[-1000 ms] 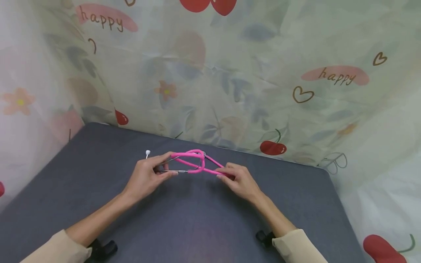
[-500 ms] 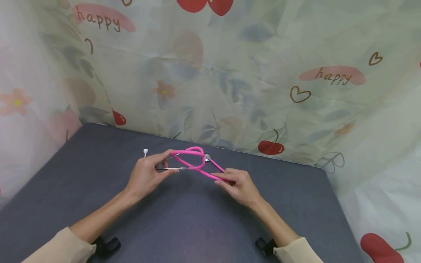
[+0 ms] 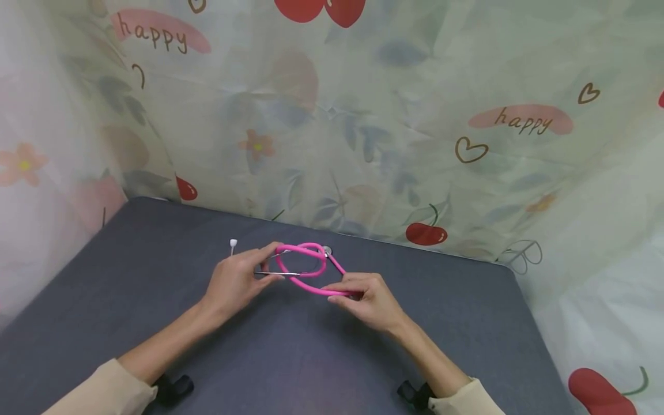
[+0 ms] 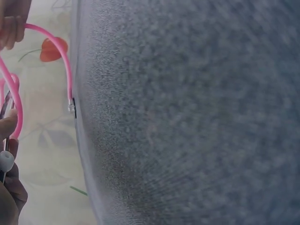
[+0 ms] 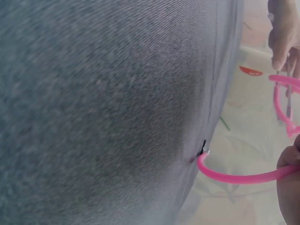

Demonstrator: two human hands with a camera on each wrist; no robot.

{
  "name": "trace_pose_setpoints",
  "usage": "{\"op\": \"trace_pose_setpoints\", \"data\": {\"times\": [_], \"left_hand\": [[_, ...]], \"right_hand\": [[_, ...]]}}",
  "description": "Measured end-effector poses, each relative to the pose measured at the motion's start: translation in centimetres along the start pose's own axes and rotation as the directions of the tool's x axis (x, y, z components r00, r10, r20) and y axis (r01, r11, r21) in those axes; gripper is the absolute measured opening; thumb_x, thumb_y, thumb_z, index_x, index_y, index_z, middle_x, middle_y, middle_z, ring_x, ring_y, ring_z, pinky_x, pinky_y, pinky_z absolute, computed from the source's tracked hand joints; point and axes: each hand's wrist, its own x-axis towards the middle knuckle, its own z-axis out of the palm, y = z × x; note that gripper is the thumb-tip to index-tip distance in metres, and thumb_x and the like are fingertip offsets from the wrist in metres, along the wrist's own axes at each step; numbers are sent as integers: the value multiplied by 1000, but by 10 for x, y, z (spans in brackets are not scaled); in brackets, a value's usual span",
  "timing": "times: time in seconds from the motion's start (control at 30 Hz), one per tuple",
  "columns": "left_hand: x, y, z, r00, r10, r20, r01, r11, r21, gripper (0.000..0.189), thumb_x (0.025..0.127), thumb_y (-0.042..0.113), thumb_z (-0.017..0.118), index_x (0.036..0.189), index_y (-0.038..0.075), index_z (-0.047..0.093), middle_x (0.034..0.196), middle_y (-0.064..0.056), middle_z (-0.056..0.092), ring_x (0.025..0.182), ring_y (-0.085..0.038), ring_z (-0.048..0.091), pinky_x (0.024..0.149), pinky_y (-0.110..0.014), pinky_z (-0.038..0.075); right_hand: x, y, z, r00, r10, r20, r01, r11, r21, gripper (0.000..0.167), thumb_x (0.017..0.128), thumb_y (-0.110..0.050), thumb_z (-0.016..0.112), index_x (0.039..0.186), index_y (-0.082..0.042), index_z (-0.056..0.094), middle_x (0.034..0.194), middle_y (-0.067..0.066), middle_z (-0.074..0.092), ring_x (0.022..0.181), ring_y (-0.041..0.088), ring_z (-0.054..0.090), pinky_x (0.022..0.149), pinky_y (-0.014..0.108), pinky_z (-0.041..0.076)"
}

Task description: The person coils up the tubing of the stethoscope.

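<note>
A pink stethoscope (image 3: 311, 289) is held above the table between both hands, its tubing bent into a loop. My left hand (image 3: 234, 283) grips the metal ear tubes (image 3: 280, 273) between thumb and fingers. One white ear tip (image 3: 233, 243) sticks up behind that hand; the other is hidden in the head view. My right hand (image 3: 370, 301) pinches the pink tubing to the right of the loop. From there the tube runs back to the round metal chest piece (image 3: 327, 251), which hangs low in the left wrist view, near the table's far edge.
A dark grey table (image 3: 290, 357) lies under both hands. Behind it hangs a printed curtain (image 3: 332, 144) with cherries, hearts and lettering, and more cloth closes off both sides. Black straps with small cameras (image 3: 415, 395) sit at the wrists.
My right hand has moved down and a little left, nearer the left hand, with the tubing. The chest piece shows more clearly beyond the loop. My left hand keeps its hold, shifting slightly.
</note>
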Motion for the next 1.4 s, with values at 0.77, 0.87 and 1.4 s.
{"op": "trace_pose_setpoints", "data": {"times": [0.77,0.87,1.4], "left_hand": [[-13,8,8,964,174,200,-181,983,17,64,78,32,85,136,17,62,84,9,67,69,-3,58,62,-30,52],[-14,9,10,950,200,241,-212,977,24,61,82,37,81,136,17,61,85,10,68,69,-2,58,57,-28,50],[-15,15,12,942,150,299,-183,980,83,85,69,67,79,136,18,62,86,7,69,64,-4,55,50,-21,37]], "right_hand": [[20,-30,1,999,-49,-9,50,999,11,14,86,-2,76,100,-2,78,76,2,66,59,9,47,49,23,40],[24,-44,-1,998,-58,-28,58,998,-2,15,83,9,73,97,4,76,78,8,67,58,8,45,49,23,40],[30,-45,-1,999,-33,-24,34,999,11,15,85,8,73,99,5,75,82,12,68,61,15,54,55,23,48]]}}
